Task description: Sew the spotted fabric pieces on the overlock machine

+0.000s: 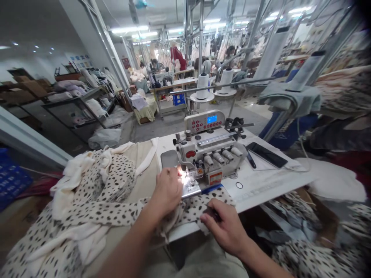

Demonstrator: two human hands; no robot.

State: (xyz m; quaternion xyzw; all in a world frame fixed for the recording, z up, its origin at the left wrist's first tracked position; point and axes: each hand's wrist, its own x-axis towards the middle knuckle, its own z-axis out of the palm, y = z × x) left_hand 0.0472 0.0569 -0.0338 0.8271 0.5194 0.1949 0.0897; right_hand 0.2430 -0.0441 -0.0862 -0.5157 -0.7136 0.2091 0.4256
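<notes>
My left hand (169, 189) is at the lit needle area of a white overlock sewing machine (191, 148). Its fingers are bent and pressed together; glare hides what they pinch. Black-spotted cream fabric (194, 206) lies under the machine's front edge, below and right of that hand. My right hand (227, 224) is closed around a small dark tool (213, 212), mostly covered by the fingers, just over the fabric's near edge. More spotted fabric (116, 173) with plain cream edging is heaped left of the machine.
On the table's right side lie a phone (266, 154), a dark pen-like object (251, 159) and a black ring (239, 185). Thread cones (202, 87) stand behind the machine. Spotted cloth (307, 255) is piled below right. A blue crate (13, 179) sits at far left.
</notes>
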